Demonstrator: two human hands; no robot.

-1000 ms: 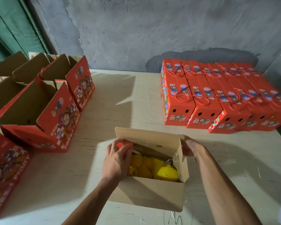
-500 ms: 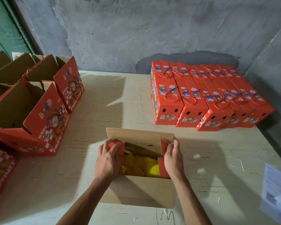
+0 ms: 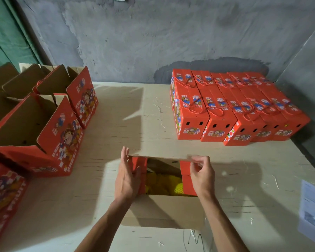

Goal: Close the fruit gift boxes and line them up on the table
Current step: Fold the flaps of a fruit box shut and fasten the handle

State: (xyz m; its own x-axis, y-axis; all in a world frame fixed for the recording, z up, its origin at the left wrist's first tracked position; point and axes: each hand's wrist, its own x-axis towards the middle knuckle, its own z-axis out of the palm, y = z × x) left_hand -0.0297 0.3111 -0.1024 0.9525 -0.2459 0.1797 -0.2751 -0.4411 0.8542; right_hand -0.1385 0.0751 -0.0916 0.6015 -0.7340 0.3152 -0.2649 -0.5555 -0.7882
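Closing the fruit gift box (image 3: pixel 164 206) between both hands: stiff, light cardboard, fruit-laden, best held by its far flap (image 3: pixel 158 158), which the right hand (image 3: pixel 201 176) pinches while the left hand (image 3: pixel 126 177) rests straight-fingered on a side flap; closed boxes (image 3: pixel 235 108) beyond the fingers, open boxes (image 3: pixel 34 120) leftward.

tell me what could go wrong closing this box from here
1. The yellow netted fruit sits high between the red side flaps, so the far flap might press on it or fail to lie flat.
2. The right hand pinches only that flap's edge, while the left hand lies flat on the other end; uneven pull could crease the cardboard.
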